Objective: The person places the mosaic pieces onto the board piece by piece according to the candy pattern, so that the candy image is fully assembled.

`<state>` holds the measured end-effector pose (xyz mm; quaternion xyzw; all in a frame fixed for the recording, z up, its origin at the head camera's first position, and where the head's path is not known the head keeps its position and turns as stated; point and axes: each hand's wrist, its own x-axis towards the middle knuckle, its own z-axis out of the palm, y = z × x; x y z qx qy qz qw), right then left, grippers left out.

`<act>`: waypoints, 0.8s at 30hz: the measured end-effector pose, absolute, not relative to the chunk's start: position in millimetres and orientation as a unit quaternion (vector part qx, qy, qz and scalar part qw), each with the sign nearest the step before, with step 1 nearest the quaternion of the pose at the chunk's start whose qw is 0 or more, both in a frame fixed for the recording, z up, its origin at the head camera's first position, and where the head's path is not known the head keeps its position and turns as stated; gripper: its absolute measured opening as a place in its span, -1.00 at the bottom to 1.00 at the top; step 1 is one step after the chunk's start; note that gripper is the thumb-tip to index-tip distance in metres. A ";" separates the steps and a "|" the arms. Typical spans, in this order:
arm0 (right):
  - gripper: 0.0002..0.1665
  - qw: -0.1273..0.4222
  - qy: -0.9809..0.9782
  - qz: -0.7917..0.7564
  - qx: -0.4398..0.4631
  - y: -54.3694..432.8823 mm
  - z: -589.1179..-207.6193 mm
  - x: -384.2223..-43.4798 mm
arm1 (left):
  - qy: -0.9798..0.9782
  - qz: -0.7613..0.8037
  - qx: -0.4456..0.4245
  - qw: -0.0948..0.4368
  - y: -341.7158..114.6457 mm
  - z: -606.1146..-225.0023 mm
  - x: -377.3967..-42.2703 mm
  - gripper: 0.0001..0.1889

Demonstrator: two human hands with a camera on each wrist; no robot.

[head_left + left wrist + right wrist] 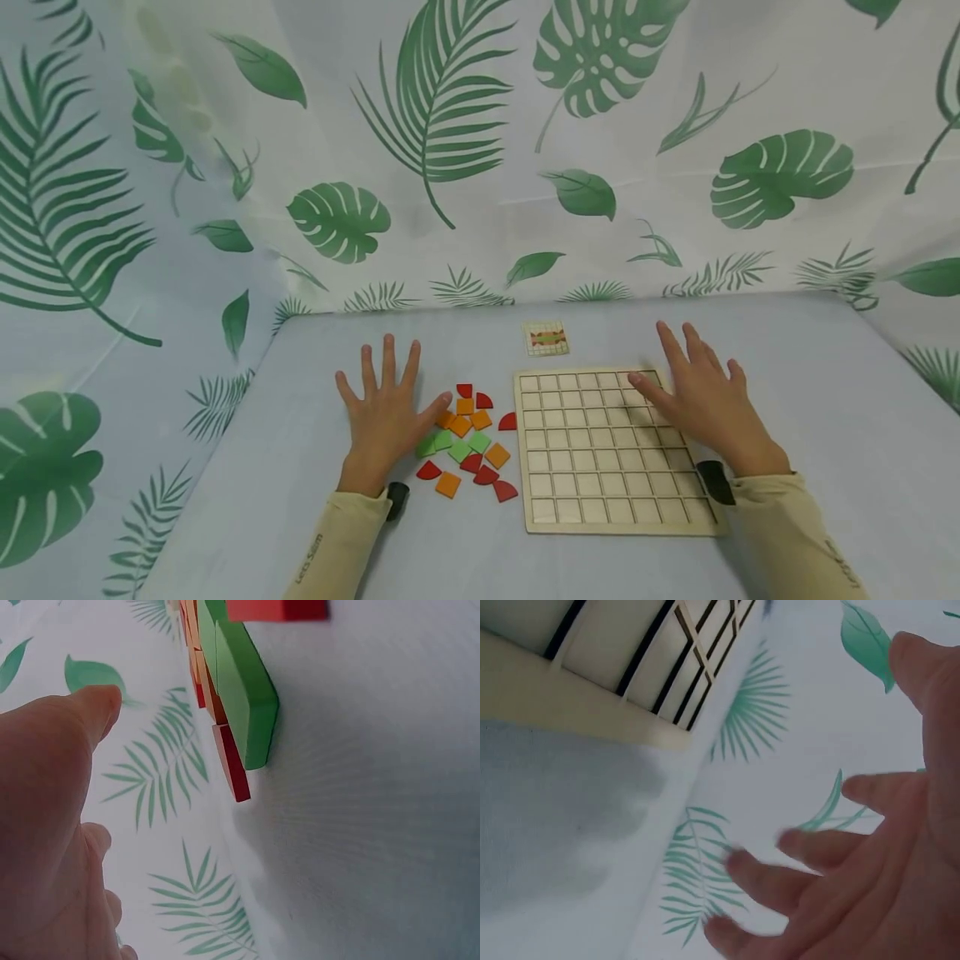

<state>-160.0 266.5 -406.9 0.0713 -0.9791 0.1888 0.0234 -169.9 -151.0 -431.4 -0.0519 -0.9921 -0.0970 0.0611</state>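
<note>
My left hand (384, 421), fingers spread, is beside a loose group of flat pieces and holds nothing. The group has orange squares (448, 485), light green squares (460, 452) and red quarter-circles (505, 491). In the left wrist view a green piece (247, 697) lies past the thumb. My right hand (708, 404) has its fingers spread over the right edge of a wooden grid board (581, 462), also holding nothing. The board's square cells hold no pieces. Above the board in the head view lies a small pattern card (547, 338) with a red, orange and green figure.
A pale cloth covers the table (247, 500). Behind it and at the sides hangs a white curtain (480, 217) printed with green leaves. One red quarter-circle (508, 422) lies right at the board's left edge.
</note>
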 end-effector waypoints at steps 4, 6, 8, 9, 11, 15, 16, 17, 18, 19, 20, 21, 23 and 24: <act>0.06 -0.024 -0.970 0.225 0.087 276.8 -404.2 -161.4 | -0.992 -0.101 -0.055 0.056 -149.1 -431.2 -169.7 -0.01; 0.00 -0.040 -0.964 0.246 0.090 282.9 -403.9 -161.7 | -0.991 -0.107 -0.057 0.057 -148.8 -431.5 -169.7 -0.01; -0.08 -0.050 -0.960 0.259 0.096 288.3 -404.9 -161.8 | -0.990 -0.117 -0.058 0.059 -149.4 -431.3 -169.8 -0.02; -0.13 -0.055 -0.958 0.264 0.099 290.5 -405.7 -161.9 | -0.989 -0.122 -0.059 0.061 -150.0 -431.3 -170.2 -0.01; -0.23 -0.064 -0.954 0.272 0.104 294.4 -408.0 -161.7 | -0.988 -0.133 -0.057 0.061 -151.6 -430.7 -171.0 -0.01; -0.41 -0.083 -0.949 0.284 0.108 298.6 -411.7 -160.9 | -0.987 -0.143 -0.049 0.055 -156.4 -428.7 -173.1 0.00; -0.46 -0.088 -0.948 0.286 0.106 299.3 -412.3 -160.7 | -0.986 -0.149 -0.047 0.051 -157.6 -427.9 -173.4 0.00; -0.49 -0.094 -0.947 0.287 0.106 299.8 -412.8 -160.4 | -0.986 -0.154 -0.045 0.048 -159.0 -427.0 -173.5 -0.01; -0.53 -0.098 -0.947 0.288 0.105 300.3 -413.1 -160.3 | -0.985 -0.160 -0.043 0.045 -160.3 -426.2 -173.8 -0.02; -0.56 -0.101 -0.946 0.288 0.104 300.8 -413.5 -160.4 | -0.984 -0.169 -0.041 0.043 -161.5 -425.2 -174.0 -0.04; -0.58 -0.105 -0.946 0.289 0.103 301.5 -413.8 -160.5 | -0.982 -0.179 -0.040 0.043 -162.5 -424.0 -173.9 -0.06; -0.60 -0.108 -0.946 0.290 0.102 302.2 -414.2 -160.7 | -0.980 -0.191 -0.039 0.044 -163.4 -423.0 -174.0 -0.09; -0.63 -0.115 -0.945 0.288 0.099 304.3 -414.9 -161.2 | -0.976 -0.211 -0.041 0.045 -164.5 -420.9 -173.4 -0.16; -0.65 -0.117 -0.946 0.286 0.098 305.4 -415.3 -161.4 | -0.973 -0.223 -0.045 0.044 -165.0 -420.2 -173.5 -0.20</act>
